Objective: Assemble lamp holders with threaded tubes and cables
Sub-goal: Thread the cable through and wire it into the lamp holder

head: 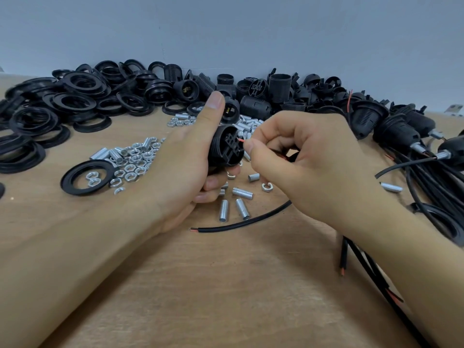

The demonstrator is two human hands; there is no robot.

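Wooden and pale, the counter (226, 285) has a smooth grain along its near edge, where a loose black cable (241, 223) lies with red and bare ends. Just beyond it, short threaded tubes (242, 208) of dull ribbed metal are scattered. Above them the left hand (185, 156) grips a black plastic lamp holder (227, 146) with its fingers curled round the ridged body, terminal face turned to the right. The right hand (308, 159) pinches a thin red wire (241, 141), its tip at the terminal block. I judge the wiring step is in hand; next the wire must go straight into a small slot. Toward the left edge lie hex nuts (130, 164), and flat threaded rings (75, 96) pile at the far side.
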